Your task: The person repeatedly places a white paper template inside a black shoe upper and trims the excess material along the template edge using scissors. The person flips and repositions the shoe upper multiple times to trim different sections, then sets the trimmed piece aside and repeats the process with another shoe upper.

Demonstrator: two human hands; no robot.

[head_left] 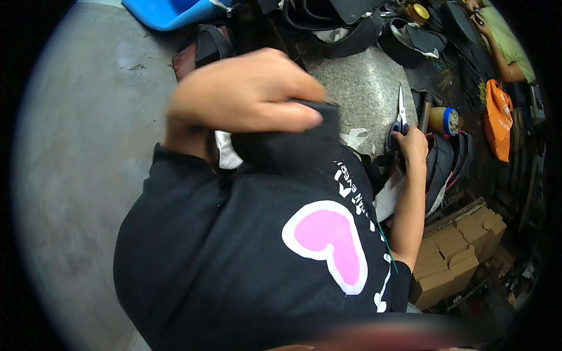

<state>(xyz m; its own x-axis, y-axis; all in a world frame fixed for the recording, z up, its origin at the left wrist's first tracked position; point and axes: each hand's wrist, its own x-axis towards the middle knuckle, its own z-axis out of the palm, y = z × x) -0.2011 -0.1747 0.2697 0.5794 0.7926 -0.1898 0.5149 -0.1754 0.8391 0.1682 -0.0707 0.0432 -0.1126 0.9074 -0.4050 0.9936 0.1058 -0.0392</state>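
My left hand [252, 93] is raised in front of my chest, pinching a dark, flat piece of material [287, 140] between thumb and fingers. Motion blurs that piece, so its exact kind is unclear. To the right, my right hand [413, 143] grips a pair of scissors [401, 114] by its dark blue handles. The blades point away from me along the edge of a grey speckled stone slab [366, 82]. Between the two hands, a scrap of white material [355, 138] lies at the slab's near edge.
Beyond the slab lie curved black pieces [413, 42]. A jar with a blue rim [445, 120] stands right of the scissors, and an orange bag [498, 120] hangs farther right. Cardboard boxes [453, 251] sit lower right. Another person [506, 44] works at the far right.
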